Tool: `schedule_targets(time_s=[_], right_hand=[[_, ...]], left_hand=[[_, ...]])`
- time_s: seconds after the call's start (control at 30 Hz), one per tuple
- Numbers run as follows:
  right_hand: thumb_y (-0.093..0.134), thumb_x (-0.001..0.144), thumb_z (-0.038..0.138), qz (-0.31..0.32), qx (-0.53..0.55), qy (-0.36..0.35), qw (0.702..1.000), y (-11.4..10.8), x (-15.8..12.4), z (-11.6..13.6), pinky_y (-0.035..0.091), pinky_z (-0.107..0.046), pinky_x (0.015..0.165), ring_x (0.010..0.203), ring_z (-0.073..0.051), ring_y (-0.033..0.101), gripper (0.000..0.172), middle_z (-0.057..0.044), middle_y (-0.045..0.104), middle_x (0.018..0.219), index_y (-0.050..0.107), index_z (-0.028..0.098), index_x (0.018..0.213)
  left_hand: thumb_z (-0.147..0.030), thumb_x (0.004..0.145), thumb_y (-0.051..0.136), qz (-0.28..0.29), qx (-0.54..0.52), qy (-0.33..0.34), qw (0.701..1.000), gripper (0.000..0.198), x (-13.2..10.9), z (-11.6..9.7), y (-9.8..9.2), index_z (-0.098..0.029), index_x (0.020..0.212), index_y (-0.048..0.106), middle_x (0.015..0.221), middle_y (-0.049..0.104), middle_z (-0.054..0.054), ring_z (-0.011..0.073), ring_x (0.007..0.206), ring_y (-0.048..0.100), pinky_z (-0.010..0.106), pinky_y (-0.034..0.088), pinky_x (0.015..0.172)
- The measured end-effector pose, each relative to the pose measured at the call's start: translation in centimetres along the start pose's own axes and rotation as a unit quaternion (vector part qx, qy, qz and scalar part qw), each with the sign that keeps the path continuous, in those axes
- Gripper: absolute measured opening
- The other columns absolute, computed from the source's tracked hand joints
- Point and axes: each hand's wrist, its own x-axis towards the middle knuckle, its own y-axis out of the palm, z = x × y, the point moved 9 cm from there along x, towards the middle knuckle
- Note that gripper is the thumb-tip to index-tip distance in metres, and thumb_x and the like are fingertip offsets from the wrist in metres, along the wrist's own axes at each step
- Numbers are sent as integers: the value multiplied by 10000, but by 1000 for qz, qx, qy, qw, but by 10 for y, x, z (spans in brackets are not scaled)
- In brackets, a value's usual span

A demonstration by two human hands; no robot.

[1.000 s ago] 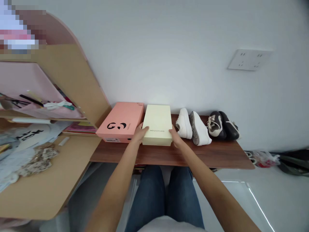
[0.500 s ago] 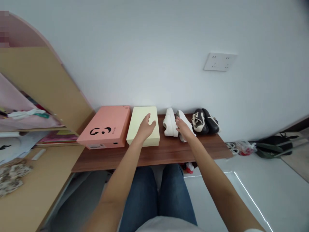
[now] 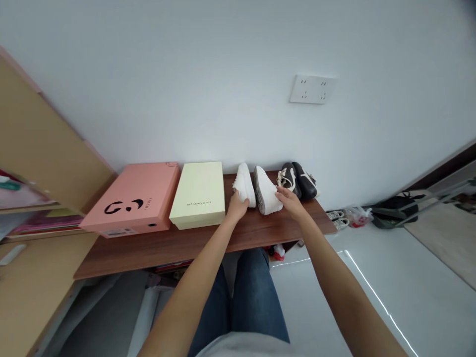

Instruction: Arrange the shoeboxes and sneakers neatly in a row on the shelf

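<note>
Two white sneakers lie side by side on a brown wooden shelf [image 3: 148, 255]. My left hand [image 3: 238, 204] is closed around the heel end of the left white sneaker [image 3: 244, 183]. The right white sneaker [image 3: 268, 191] leans on its side with its grey sole turned left, and my right hand [image 3: 289, 199] grips its right side near the opening. To the right sits a pair of black shoes with cream laces [image 3: 297, 181]. Left of my left hand stands a pale yellow shoebox [image 3: 199, 188], lid on.
A pink shoebox [image 3: 137, 193] stands at the shelf's left, beside a tan desk [image 3: 33, 277]. A white wall socket [image 3: 312, 89] is above the shelf. On the floor at right are other shoes [image 3: 337, 218], a plastic bag [image 3: 357, 216] and a dark bag [image 3: 397, 210].
My left hand has moved from above the yellow box onto the left sneaker. My right hand has closed on the right sneaker. The view has shifted right.
</note>
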Motion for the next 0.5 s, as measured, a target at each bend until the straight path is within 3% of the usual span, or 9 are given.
schedule_targets(time_s=[0.13, 0.2, 0.33, 0.5], right_hand=[[747, 691, 461, -18, -27, 9, 999, -3, -3, -26, 436, -465, 1041, 1242, -291, 545, 674, -156, 593, 1323, 558, 166, 1267], [786, 642, 464, -19, -45, 17, 999, 0, -6, -35, 467, -450, 1001, 1190, -293, 577, 722, -167, 611, 1283, 555, 146, 1248], [796, 607, 498, 10, -61, 20, 998, 9, -8, -43, 527, -396, 862, 978, -266, 650, 611, -111, 700, 1052, 615, 150, 1076], [792, 591, 516, 56, -39, 2, 998, 17, -2, -35, 529, -351, 756, 831, -224, 634, 529, -48, 697, 880, 620, 157, 939]], left_hand=[[-291, 776, 705, -35, -42, 11, 998, 795, 4, 13, 5, -112, 1454, 331, 1505, 393, 211, 273, 1389, 394, 355, 329, 1114], [-271, 736, 745, -36, -65, -1, 997, 823, 6, 21, 9, -102, 1433, 343, 1449, 457, 227, 275, 1328, 470, 373, 388, 1068], [-269, 710, 758, -9, -68, -14, 998, 598, 5, 28, 18, -121, 1236, 515, 1195, 652, 176, 289, 1115, 622, 412, 484, 945], [-257, 694, 756, -4, -33, -4, 999, 449, 6, 16, 15, -144, 1094, 585, 1067, 691, 135, 288, 1035, 645, 393, 507, 886]])
